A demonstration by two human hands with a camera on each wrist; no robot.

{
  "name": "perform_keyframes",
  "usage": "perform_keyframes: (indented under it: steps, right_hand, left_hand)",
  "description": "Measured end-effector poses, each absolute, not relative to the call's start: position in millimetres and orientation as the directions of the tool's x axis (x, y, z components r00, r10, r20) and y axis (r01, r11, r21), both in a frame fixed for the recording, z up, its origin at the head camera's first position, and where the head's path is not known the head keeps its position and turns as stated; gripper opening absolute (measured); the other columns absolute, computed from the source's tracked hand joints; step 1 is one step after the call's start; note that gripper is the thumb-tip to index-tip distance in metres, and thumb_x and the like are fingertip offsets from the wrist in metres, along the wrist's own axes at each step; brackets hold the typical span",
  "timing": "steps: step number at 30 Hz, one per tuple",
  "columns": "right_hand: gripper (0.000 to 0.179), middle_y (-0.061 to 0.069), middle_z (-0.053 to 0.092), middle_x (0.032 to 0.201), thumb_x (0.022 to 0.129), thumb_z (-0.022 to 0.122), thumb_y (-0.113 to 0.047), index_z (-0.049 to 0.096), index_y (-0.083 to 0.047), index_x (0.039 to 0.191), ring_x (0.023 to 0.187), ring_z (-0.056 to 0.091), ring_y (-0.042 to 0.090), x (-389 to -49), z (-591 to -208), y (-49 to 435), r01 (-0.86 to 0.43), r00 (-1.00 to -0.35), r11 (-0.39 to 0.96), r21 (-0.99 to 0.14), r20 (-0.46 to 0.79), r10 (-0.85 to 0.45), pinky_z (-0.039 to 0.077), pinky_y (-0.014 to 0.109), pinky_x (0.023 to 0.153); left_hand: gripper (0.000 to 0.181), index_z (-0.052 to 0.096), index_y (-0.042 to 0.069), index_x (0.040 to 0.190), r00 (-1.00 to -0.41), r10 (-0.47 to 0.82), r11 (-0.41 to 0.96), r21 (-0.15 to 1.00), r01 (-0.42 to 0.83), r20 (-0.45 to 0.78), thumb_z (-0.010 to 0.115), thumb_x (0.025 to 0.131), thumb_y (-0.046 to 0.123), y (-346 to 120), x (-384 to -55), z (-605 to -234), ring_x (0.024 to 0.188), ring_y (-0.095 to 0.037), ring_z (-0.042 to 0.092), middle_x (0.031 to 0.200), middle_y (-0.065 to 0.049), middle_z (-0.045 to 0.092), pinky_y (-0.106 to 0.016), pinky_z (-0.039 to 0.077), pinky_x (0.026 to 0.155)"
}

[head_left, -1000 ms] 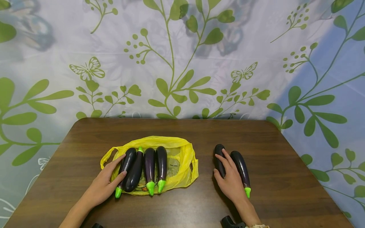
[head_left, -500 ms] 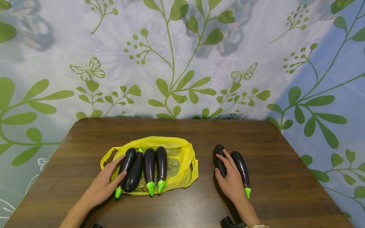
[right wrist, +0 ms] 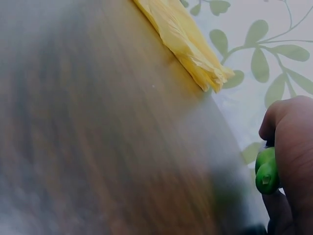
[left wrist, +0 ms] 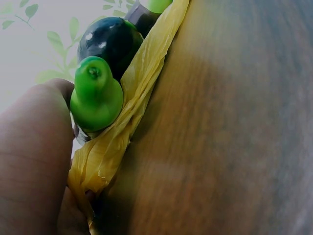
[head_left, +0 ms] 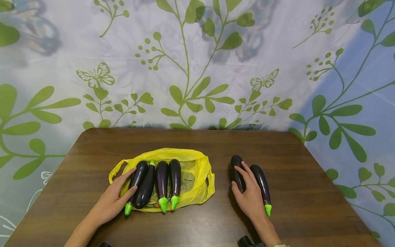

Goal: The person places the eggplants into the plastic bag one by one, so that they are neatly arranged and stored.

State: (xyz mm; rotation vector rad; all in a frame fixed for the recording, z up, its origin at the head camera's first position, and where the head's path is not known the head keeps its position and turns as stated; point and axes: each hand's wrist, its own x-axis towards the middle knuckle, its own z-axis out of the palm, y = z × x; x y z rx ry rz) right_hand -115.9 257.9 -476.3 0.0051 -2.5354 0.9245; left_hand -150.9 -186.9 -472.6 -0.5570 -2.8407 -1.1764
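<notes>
My left hand (head_left: 108, 203) holds the leftmost eggplant (head_left: 141, 172), thumb on one side and fingers on the other. It lies over a flattened yellow plastic bag (head_left: 202, 183), in a row with several glossy dark eggplants with bright green caps. In the left wrist view, its green cap (left wrist: 95, 98) points at the camera beside my hand, with bag plastic beneath. To the right, my right hand (head_left: 250, 199) grips another eggplant (head_left: 236, 166), whose lower part is hidden under the palm. Its green stem end (right wrist: 266, 174) shows by my fingers in the right wrist view.
One more eggplant (head_left: 260, 180) lies on the table just right of my right hand. The brown wooden table (head_left: 197, 233) runs back to a leaf-patterned cloth (head_left: 197, 68). Bare wood separates the bag from the right-hand eggplants.
The eggplant under my right hand has shifted very slightly, its far end now a little farther back. My left hand and the row on the bag stay as they were.
</notes>
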Motion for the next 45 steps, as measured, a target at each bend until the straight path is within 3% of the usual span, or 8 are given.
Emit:
perform_keyframes:
  steps: [14, 22, 45]
  right_hand:
    - [0.057, 0.01, 0.042, 0.161, 0.089, 0.077, -0.003, 0.06, -0.013, 0.142, 0.142, 0.048, 0.038, -116, -478, 242, -0.284, -0.867, 0.747, -0.601, 0.494, 0.068, 0.045, 0.063, 0.107]
    - [0.058, 0.006, 0.042, 0.162, 0.089, 0.078, -0.004, 0.06, -0.016, 0.142, 0.142, 0.05, 0.033, -116, -479, 231, -0.309, -0.865, 0.744, -0.592, 0.501, 0.039, 0.049, 0.054, 0.105]
    - [0.061, 0.001, 0.041, 0.162, 0.092, 0.076, -0.008, 0.055, -0.02, 0.147, 0.145, 0.046, 0.028, -116, -477, 214, -0.301, -0.89, 0.698, -0.65, 0.455, 0.04, 0.045, 0.052, 0.111]
  left_hand:
    - [0.061, 0.036, 0.018, 0.161, -0.936, 0.318, 0.649, 0.685, 0.331, 0.152, 0.057, 0.107, 0.037, -187, -151, -473, 0.143, -0.047, 0.04, 0.158, -0.021, 0.042, -0.071, 0.037, 0.107]
    - [0.061, 0.036, 0.018, 0.161, -0.938, 0.314, 0.65, 0.687, 0.325, 0.147, 0.057, 0.107, 0.037, -187, -150, -472, 0.142, -0.048, 0.04, 0.158, -0.022, 0.042, -0.071, 0.037, 0.106]
    - [0.061, 0.036, 0.016, 0.161, -0.938, 0.314, 0.65, 0.686, 0.326, 0.148, 0.057, 0.107, 0.036, -187, -149, -470, 0.141, -0.049, 0.042, 0.156, -0.024, 0.042, -0.07, 0.038, 0.105]
